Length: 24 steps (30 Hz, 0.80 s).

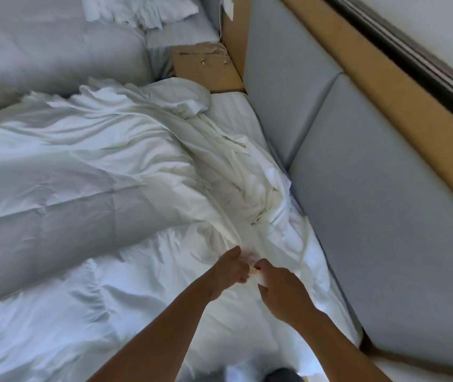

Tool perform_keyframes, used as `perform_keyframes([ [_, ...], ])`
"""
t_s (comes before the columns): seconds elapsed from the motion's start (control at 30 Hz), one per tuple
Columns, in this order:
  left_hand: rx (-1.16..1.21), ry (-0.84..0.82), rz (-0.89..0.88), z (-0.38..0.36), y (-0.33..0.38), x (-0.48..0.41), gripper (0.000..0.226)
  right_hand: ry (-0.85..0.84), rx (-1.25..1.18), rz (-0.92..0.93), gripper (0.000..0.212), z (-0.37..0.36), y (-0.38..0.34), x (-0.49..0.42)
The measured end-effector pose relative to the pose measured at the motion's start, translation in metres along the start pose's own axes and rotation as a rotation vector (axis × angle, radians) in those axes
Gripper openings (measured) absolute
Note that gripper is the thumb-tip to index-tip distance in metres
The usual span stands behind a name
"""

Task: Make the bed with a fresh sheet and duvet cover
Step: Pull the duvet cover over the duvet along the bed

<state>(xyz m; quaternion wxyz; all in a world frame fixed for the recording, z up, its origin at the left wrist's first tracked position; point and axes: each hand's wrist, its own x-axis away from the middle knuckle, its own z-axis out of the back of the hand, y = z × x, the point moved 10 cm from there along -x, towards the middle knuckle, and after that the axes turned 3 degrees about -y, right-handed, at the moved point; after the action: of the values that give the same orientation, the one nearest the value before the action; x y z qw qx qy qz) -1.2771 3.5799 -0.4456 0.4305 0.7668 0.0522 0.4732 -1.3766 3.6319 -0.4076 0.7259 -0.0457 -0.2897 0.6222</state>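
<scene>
- The duvet cover [243,186] is lying bunched up in a long twisted ridge on the bed, on the side nearest the headboard [385,205].
- Its long axis is running from the hands at the near end up and away toward the far corner of the bed, leaning a bit left at the top, where it's ending in a crumpled lump.
- The left hand [232,272] is pinching the near end of that ridge, fingers curled in tight on the cloth.
- The right hand [283,292] is doing the same just beside it, fingertips pinching the fabric. The two hands are almost touching. There's something small and yellowish between them; can't tell what.
- The white duvet [62,188] is spreading out to the left of the ridge, all wrinkly.
- A strip of sheet [235,117] is showing between the ridge and the grey padded headboard.
- Further out, a wooden nightstand [200,68] is sitting between this bed and a second bed [40,53], with a pile of white linen [142,12] on that one.
</scene>
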Motion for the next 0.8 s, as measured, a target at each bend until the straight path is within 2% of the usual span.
perform_keyframes([
  [0.1, -0.211, 0.007, -0.024, 0.003, -0.014, 0.027, 0.031, -0.079, 0.054, 0.036, 0.032, -0.015, -0.026, 0.023],
  [0.23, -0.368, 0.039, -0.014, 0.019, -0.021, 0.044, 0.023, -0.117, 0.026, 0.094, 0.026, -0.027, -0.046, 0.039],
  [0.4, -0.288, -0.097, 0.091, 0.031, -0.014, 0.061, 0.02, -0.072, 0.011, 0.184, 0.026, -0.015, -0.061, 0.03],
  [0.47, -0.24, -0.07, 0.075, 0.031, -0.006, 0.066, 0.017, -0.058, -0.018, 0.213, 0.032, -0.01, -0.062, 0.028],
  [0.53, -0.085, -0.049, 0.061, 0.029, -0.004, 0.066, 0.006, -0.03, -0.051, 0.223, 0.036, -0.001, -0.055, 0.028],
  [0.6, -0.027, -0.069, 0.066, 0.027, -0.002, 0.064, 0.014, 0.032, -0.063, 0.248, 0.035, 0.011, -0.048, 0.029],
  [0.7, -0.23, -0.137, 0.141, 0.018, 0.003, 0.059, 0.012, 0.062, -0.089, 0.325, 0.041, 0.018, -0.048, 0.034],
  [0.8, -0.418, -0.095, 0.207, 0.015, 0.008, 0.057, 0.012, 0.096, -0.136, 0.383, 0.038, 0.022, -0.059, 0.041],
])
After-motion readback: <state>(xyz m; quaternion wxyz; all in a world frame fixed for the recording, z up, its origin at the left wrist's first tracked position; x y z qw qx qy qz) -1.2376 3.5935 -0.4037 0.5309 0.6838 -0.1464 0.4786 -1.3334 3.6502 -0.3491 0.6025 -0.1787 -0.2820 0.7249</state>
